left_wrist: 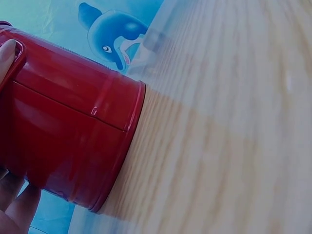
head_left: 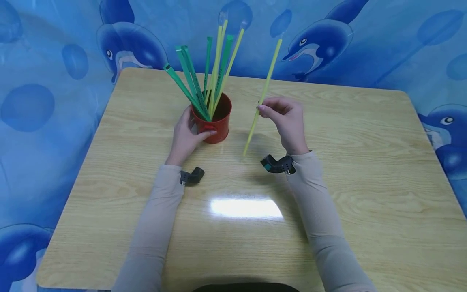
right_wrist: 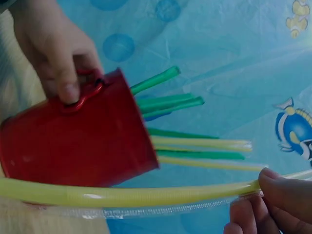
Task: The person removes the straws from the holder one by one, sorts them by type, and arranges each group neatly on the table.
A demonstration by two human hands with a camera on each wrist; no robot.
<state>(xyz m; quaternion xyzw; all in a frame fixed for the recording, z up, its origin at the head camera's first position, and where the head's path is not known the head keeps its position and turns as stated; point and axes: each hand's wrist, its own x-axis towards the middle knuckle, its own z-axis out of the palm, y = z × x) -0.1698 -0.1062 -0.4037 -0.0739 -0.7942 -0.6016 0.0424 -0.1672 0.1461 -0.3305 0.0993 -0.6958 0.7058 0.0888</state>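
Observation:
A red metal bucket (head_left: pixel 219 129) stands on the table, and my left hand (head_left: pixel 184 136) grips its side, thumb over the front by the small handle (right_wrist: pixel 85 97). Several green paper-wrapped sticks (head_left: pixel 189 77) and a few yellow straws (head_left: pixel 233 54) in clear wrappers lean out of the bucket's mouth. To the right of the bucket, my right hand (head_left: pixel 286 119) pinches another yellow straw (head_left: pixel 268 79) between thumb and fingers. This straw slants, upper end to the right, its lower end just above or at the tabletop. In the right wrist view its clear wrapper (right_wrist: pixel 161 210) shows along the straw.
The wooden table (head_left: pixel 365 182) has rounded corners and a bright light reflection near its front. Behind it hangs a blue sheet (head_left: pixel 146 24) printed with dolphins. A dark wrist camera sits on each sleeve, the left one (head_left: pixel 192 176) close to the tabletop.

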